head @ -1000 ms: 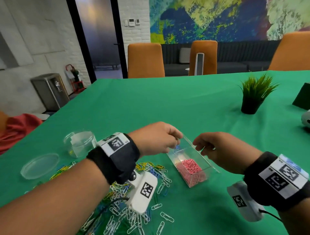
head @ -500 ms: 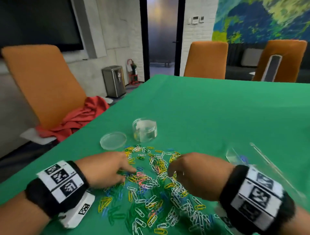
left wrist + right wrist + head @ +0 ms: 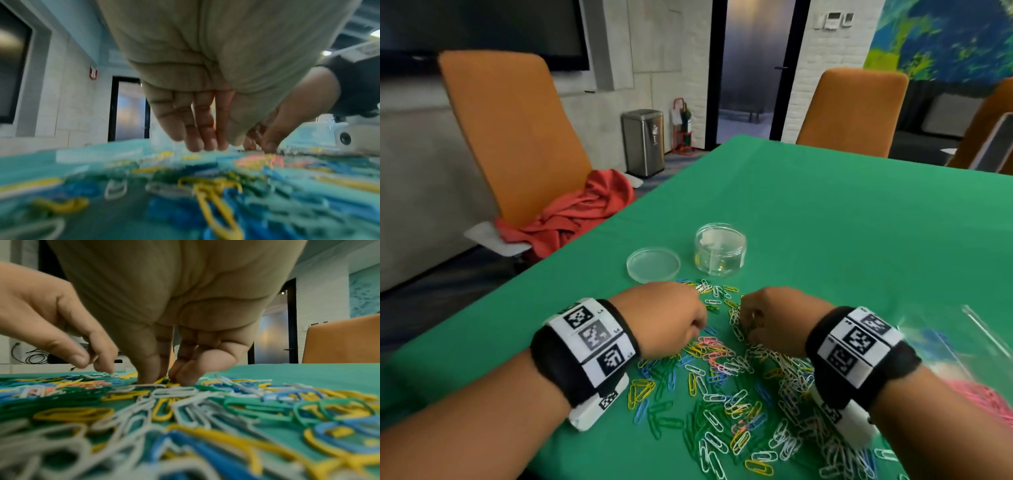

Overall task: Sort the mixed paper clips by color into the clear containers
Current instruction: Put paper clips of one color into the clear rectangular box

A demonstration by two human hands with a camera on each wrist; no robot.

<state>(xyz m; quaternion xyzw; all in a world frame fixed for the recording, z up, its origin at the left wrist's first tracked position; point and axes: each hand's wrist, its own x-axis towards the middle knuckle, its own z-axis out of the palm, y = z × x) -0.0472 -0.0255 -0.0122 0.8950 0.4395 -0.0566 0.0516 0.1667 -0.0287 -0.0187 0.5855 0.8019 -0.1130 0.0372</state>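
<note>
Both hands down in the mixed paper clips (image 3: pixel 726 383) on the green table (image 3: pixel 825 222).

The left hand (image 3: pixel 664 320) reaches with fingers together, tips just above the clips; whether it pinches one cannot be told. The right hand (image 3: pixel 774 322) pinches into the pile. The round clear container (image 3: pixel 719 249) sits at 12 o'clock, its lid (image 3: pixel 653 265) at 11.

Both hands, left hand (image 3: pixel 666 320) and right hand (image 3: pixel 777 320), reach knuckles-up into the scattered pile of multicoloured paper clips (image 3: pixel 726 387) on the green tablecloth (image 3: pixel 825 222), near a round clear plastic container (image 3: pixel 720 249).
</note>
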